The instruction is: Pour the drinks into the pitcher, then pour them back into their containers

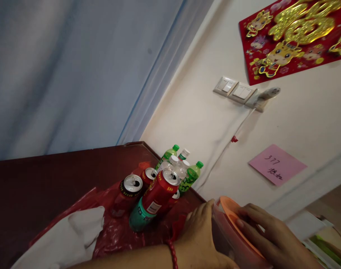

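Note:
At the lower right I have a translucent plastic container (229, 239) with an orange lid or rim (229, 207), tilted and partly cut off by the frame's bottom edge. My left hand (201, 231), a red braided bracelet at its wrist, is wrapped round the container's left side. The fingers of my right hand (268, 231) bend over the orange part from the right; whether they press or grip it I cannot tell exactly. Left of my hands stands a red and green can (158, 198). Beside it are more opened drink cans, one (130, 188) with a dark rim.
Behind the cans, green-capped bottles (191, 177) and white-capped clear bottles (173, 162) stand by the wall. Red plastic film (114, 237) and a white cloth or paper (72, 239) lie on the dark table (103, 160). A cable (226, 153) hangs from the socket.

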Action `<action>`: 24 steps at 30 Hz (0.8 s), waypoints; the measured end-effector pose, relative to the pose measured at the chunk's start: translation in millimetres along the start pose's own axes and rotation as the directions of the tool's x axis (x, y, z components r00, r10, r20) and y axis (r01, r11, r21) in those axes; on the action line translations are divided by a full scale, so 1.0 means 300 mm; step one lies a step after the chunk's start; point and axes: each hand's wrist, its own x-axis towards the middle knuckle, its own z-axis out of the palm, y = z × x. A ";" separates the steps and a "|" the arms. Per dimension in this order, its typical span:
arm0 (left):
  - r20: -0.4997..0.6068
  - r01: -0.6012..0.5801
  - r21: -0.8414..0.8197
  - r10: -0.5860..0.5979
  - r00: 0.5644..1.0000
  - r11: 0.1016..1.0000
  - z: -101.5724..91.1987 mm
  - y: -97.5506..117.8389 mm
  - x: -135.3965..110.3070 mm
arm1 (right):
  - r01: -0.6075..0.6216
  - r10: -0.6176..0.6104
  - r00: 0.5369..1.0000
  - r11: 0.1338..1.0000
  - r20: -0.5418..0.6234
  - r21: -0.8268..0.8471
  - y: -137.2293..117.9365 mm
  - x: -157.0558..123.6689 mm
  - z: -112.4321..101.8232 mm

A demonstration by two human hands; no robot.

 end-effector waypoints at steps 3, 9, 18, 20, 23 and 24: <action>-0.002 -0.009 0.005 0.009 1.000 1.000 -0.002 -0.001 0.000 | -0.003 0.003 1.000 1.000 -0.012 -0.008 -0.012 0.001 0.001; 0.001 0.010 0.017 -0.010 1.000 1.000 -0.002 0.006 -0.004 | 0.015 -0.016 1.000 0.999 -0.024 -0.050 -0.003 0.009 0.012; 0.018 0.028 0.027 -0.028 0.999 0.999 -0.010 0.029 -0.008 | 0.035 -0.036 0.999 0.994 -0.012 -0.107 -0.004 0.025 0.013; 0.015 0.036 0.009 -0.036 0.999 0.999 -0.013 0.036 -0.012 | 0.025 -0.026 1.000 0.993 -0.007 -0.118 -0.008 0.025 0.016; -0.007 0.016 -0.035 -0.016 1.000 0.999 -0.012 0.038 -0.019 | 0.005 -0.006 1.000 0.989 -0.004 -0.146 -0.006 0.022 0.026; -0.016 0.001 -0.046 -0.002 1.000 0.999 -0.011 0.037 -0.020 | 0.000 0.000 1.000 0.987 0.000 -0.158 -0.003 0.021 0.030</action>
